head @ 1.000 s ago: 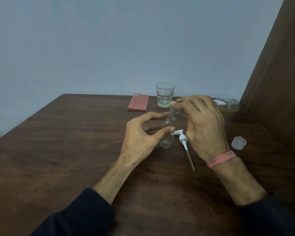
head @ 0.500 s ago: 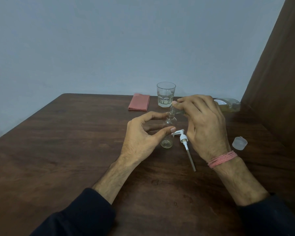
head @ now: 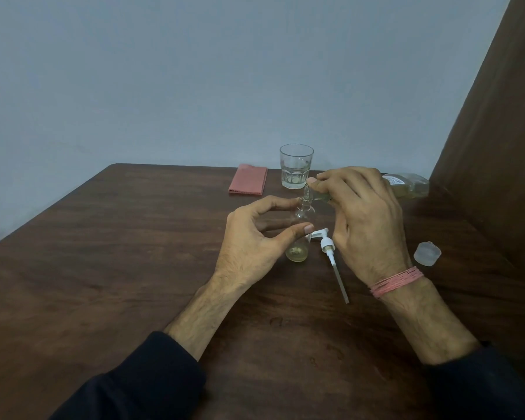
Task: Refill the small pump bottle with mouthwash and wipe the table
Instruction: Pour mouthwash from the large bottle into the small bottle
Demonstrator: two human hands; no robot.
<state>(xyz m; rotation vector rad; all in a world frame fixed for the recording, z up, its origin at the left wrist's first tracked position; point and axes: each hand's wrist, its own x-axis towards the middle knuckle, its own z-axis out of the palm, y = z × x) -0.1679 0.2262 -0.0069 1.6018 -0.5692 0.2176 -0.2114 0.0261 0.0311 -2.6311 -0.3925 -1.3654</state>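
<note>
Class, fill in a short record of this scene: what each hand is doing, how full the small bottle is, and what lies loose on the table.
left hand: steadies the small bottle
right hand: tips the mouthwash bottle over its neck
small bottle: upright, a little yellowish liquid at the bottom
loose on table: pump, cap, pink cloth, glass

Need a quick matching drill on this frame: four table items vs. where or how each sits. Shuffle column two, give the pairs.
Column 1
1. cloth
2. pump
3. cap
4. mouthwash bottle

Column 2
A. tilted in the right hand, neck over the small bottle
B. folded, left of the glass, far side of the table
C. lying flat between the hands, tube pointing toward the person
D. alone on the table, right of the right wrist

Pairs: 1-B, 2-C, 3-D, 4-A
</note>
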